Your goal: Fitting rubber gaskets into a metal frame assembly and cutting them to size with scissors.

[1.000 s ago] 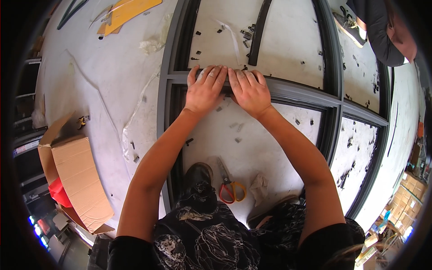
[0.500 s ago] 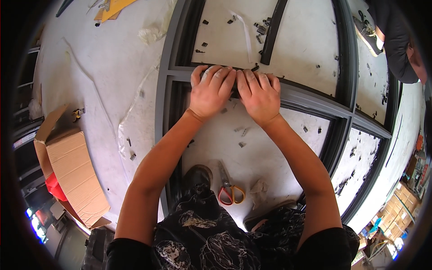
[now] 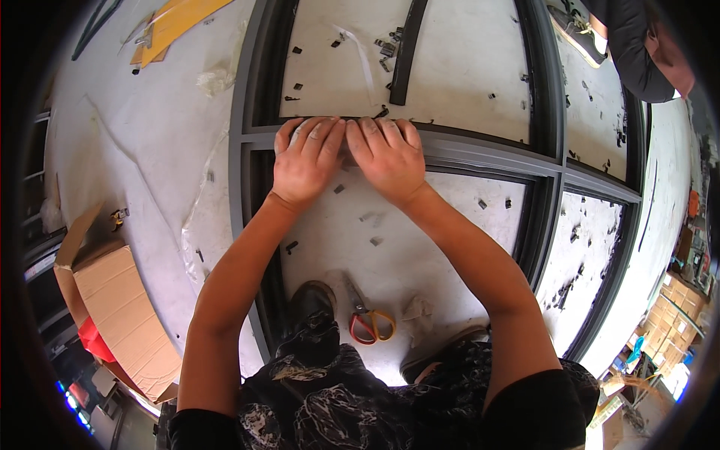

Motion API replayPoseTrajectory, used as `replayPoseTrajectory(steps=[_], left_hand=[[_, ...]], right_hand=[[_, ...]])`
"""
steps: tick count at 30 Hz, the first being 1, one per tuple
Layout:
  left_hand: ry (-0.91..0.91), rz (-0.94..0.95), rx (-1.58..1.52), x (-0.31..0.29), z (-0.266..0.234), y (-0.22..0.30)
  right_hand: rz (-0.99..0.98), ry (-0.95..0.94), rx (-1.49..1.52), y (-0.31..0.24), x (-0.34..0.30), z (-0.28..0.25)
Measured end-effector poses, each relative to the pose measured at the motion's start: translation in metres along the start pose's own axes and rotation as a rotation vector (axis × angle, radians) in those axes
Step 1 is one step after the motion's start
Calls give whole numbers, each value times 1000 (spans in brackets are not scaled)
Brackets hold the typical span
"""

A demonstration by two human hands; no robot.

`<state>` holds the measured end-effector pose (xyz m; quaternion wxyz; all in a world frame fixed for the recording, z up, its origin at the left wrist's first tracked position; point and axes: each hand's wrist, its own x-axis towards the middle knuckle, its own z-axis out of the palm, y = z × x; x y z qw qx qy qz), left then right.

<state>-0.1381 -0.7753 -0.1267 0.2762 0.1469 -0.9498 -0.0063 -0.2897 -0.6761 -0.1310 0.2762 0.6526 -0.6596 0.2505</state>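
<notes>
A large dark grey metal frame [image 3: 480,155] with black inner edges lies on the pale floor. Both hands are side by side on its crossbar, near the left upright. My left hand [image 3: 304,166] has its fingers curled over the bar. Close against it, my right hand [image 3: 391,161] grips the same bar, the fingers bent over its far side. The thumbs and the undersides of the fingers are hidden. Just beyond the crossbar, a dark strip [image 3: 407,64] lies within the frame's far opening. Scissors [image 3: 369,324] with red and yellow handles rest on the floor between my feet.
Small black pieces [image 3: 387,49] are scattered inside the frame's openings. An open cardboard box [image 3: 124,315] holding something red stands at left. Clear plastic film [image 3: 219,80] lies left of the frame. Another person's shoe [image 3: 577,34] is at the far right, beside the frame.
The view has shifted, so the frame and hands appear further left. Both hands keep their hold on the crossbar, with no clear movement along it.
</notes>
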Motion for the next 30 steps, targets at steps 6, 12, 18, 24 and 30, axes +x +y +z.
replayPoseTrajectory(steps=[6, 12, 18, 24, 30], left_hand=[[101, 55, 99, -1, 5, -2], [11, 52, 110, -5, 3, -2], [-107, -271, 175, -16, -10, -3], [-10, -443, -1, -27, -50, 32], [-153, -841, -563, -54, -46, 50]], right_hand=[[-39, -10, -36, 0, -2, 0], [-7, -136, 19, 5, -3, -12], [140, -213, 223, 12, 5, -65], [213, -212, 331, 10, -10, -80], [680, -625, 639, -17, -15, -61]])
